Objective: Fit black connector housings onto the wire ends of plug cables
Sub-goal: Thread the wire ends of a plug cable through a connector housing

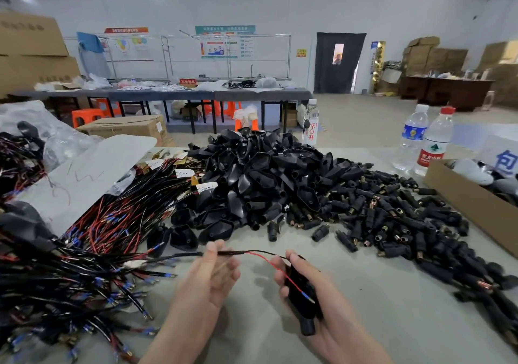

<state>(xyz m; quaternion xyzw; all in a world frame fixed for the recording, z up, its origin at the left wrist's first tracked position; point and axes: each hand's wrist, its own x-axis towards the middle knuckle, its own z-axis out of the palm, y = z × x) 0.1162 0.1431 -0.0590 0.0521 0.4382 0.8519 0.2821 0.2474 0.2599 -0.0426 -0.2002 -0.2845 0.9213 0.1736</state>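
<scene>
**At 6 o'clock: cable strung between both hands, housing in right palm**

- left hand (208, 276), 6 o'clock, just left of centre: fingers (221, 247) pinch the cable (235, 252) where the black sheath ends. Grasping, not released. Some motion blur on this hand.
- cable sheath runs off toward 9 o'clock into the loose cable bundle (98, 251).
- right of the pinch the cable splits in two: red wire (269, 262) and black wire (269, 252).
- right hand (333, 316), 5 o'clock: fingers wrapped round one black connector housing (301, 307), narrow neck pointing toward 6 o'clock. Clenched on it.
- black wire goes straight across to the top of the right hand, at the thumb. Cannot tell whether it enters the housing.
- red wire drapes across the outside of the housing; its blue terminal (307, 298) lies on the housing face.
- gap between the two hands is bridged by the wires only; hands are apart.

Around them on the surface (392, 321):
- 12 o'clock: housing pile (252, 173), tall heap.
- 2 o'clock: spread of small barrel connectors (392, 218) with brass ends, touching the housing pile.
- 3 o'clock: cardboard box (462, 195).
- 1 o'clock, far edge: two water bottles (434, 145).
</scene>
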